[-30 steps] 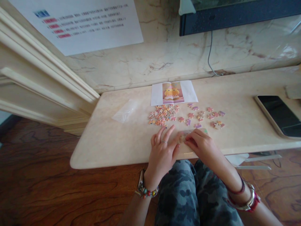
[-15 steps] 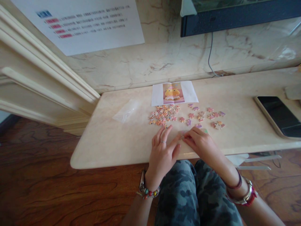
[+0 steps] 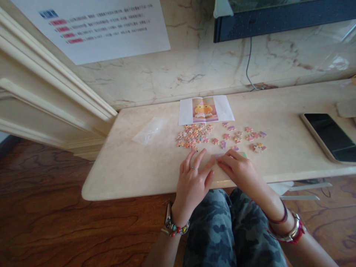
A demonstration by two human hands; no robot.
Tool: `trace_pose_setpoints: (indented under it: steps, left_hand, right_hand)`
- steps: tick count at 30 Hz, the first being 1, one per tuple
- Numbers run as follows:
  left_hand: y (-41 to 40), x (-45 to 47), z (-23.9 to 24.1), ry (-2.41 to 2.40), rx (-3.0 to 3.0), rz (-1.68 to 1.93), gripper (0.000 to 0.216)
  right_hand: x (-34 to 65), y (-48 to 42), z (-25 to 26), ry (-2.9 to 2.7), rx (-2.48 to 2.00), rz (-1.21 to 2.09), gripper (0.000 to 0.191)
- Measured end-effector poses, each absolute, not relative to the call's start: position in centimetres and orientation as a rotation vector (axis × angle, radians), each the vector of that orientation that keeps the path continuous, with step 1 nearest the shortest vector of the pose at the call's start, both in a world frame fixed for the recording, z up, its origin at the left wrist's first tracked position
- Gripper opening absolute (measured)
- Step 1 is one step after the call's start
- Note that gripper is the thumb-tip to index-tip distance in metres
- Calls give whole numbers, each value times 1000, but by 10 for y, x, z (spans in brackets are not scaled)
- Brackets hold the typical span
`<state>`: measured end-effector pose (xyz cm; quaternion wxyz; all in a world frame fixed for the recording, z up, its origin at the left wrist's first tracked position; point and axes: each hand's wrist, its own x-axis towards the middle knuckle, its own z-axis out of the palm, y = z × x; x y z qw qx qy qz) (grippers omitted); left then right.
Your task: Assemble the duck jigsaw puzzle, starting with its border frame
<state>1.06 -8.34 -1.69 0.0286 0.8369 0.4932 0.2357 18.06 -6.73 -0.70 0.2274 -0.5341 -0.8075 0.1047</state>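
My left hand [image 3: 194, 176] rests over the table's front with its fingers spread, and its index fingertip meets the fingertips of my right hand. My right hand [image 3: 236, 165] is closed in a pinch on a small jigsaw puzzle piece, mostly hidden by the fingers. Partly under that hand lie other puzzle parts, with a green piece [image 3: 244, 154] showing past the knuckles. Just beyond my left fingers is a heap of pink, orange and white puzzle pieces [image 3: 194, 135]. Loose pink and purple pieces [image 3: 226, 136] lie to its right, beside a small joined cluster [image 3: 258, 148].
A creased reference picture [image 3: 205, 110] of a yellow toy lies behind the heap. To the left is a clear plastic bag [image 3: 148, 131]; on the right lies a phone [image 3: 330, 135]. The cream tabletop [image 3: 116, 163] meets a marbled wall with a cable [image 3: 248, 65].
My left index finger has shifted slightly toward the right fingertips, covering the small piece between them. The heap and loose pieces stay put.
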Motion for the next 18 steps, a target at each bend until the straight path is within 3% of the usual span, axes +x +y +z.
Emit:
trace_pose_setpoints:
  steps: [10, 18]
  left_hand:
    - [-84, 11, -16, 1546, 2591, 713, 34]
    - [-83, 6, -21, 1505, 2603, 847, 34]
  right_hand:
    - [197, -70, 0, -2155, -1309, 333, 21]
    - [277, -49, 19, -1908, -1529, 66, 17]
